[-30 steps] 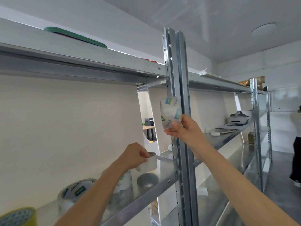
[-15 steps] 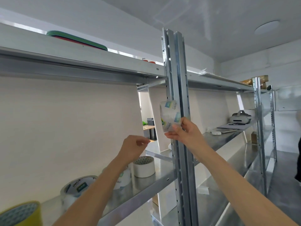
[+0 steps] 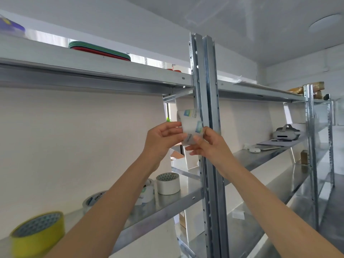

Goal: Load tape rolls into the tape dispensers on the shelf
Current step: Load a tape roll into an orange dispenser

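**Clear tape roll (image 3: 189, 123) held high in front of the shelf post (image 3: 210, 127), no dispenser in view.**
Left hand (image 3: 162, 139) and right hand (image 3: 209, 144) both pinch its lower part by the fingertips. A slip could drop it onto the shelf (image 3: 167, 211), striking the white roll (image 3: 168, 183).

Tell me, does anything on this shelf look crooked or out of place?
Only mildly. The clear tape roll sits tilted on the shelf, while the white roll farther along stands flat. No tape dispenser is in view. The left hand and right hand hold a labelled roll; nothing looks spilled or damaged.
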